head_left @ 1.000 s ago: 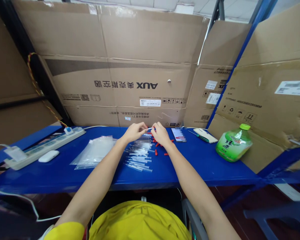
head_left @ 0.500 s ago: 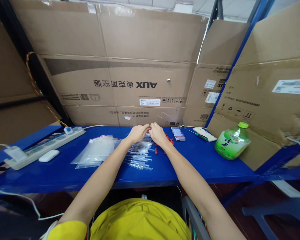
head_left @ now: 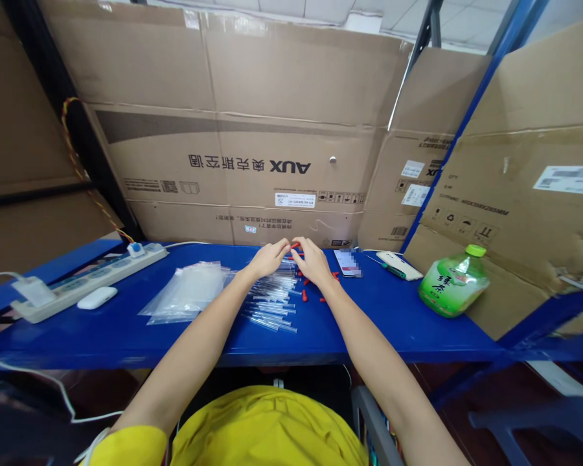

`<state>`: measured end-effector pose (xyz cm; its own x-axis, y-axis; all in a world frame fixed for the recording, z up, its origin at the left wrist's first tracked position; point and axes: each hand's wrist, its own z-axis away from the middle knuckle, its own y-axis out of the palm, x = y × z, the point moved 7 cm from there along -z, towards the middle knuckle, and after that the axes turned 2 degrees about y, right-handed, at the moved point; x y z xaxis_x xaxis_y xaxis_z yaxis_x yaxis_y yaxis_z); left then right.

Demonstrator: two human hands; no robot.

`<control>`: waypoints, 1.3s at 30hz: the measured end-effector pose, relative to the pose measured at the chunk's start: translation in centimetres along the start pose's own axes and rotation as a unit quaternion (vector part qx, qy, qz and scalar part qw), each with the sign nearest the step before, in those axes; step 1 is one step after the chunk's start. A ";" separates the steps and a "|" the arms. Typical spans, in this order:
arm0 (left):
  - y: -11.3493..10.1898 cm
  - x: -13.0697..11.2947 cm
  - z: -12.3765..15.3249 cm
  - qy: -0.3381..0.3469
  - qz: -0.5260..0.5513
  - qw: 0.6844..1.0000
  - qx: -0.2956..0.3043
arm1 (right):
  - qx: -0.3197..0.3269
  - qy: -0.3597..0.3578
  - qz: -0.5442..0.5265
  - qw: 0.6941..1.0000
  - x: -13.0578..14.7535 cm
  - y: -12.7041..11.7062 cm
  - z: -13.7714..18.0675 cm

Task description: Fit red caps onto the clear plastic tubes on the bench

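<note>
Over the back of the table, my left hand (head_left: 269, 259) and my right hand (head_left: 311, 260) meet fingertip to fingertip. A small red rubber bulb (head_left: 295, 245) shows between them, pinched by my right hand. My left fingers are pressed together too, but what they grip is hidden. Below my left hand lies a pile of clear thin tubes (head_left: 272, 304), roughly side by side. More red rubber bulbs (head_left: 304, 296) are scattered beneath and beside my right hand, partly covered by it.
Clear plastic bags (head_left: 187, 291) lie left of the tubes. Farther left are a white case (head_left: 97, 297) and a power strip (head_left: 97, 275). To the right are a phone (head_left: 348, 263), a green screwdriver (head_left: 392, 268) on a pale flat object, and a green bottle (head_left: 454, 281). Cardboard walls (head_left: 272, 84) stand behind.
My right fingers have spread a little from the left ones, and the red bulb between them now shows more clearly. The whole view has shifted slightly.
</note>
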<state>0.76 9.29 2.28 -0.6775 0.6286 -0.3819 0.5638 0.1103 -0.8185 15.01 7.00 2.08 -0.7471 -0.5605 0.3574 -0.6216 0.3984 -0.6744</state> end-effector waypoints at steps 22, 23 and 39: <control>2.6 0.9 -0.7 -0.129 0.416 0.900 0.030 | 0.099 -0.002 0.186 0.978 2.5 1.0 -0.2; 2.5 0.6 -0.5 -0.134 0.425 0.894 0.036 | 0.100 -0.004 0.181 0.978 2.6 1.1 -0.3; 1.9 -0.3 0.2 -0.157 0.460 0.873 0.047 | 0.046 -0.043 0.090 0.994 1.7 -0.1 -0.3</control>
<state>1.94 9.15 0.72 -0.0632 0.1749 -0.9826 0.9061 -0.4027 -0.1299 13.70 6.24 2.99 -0.8187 -0.5477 0.1727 -0.4535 0.4321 -0.7795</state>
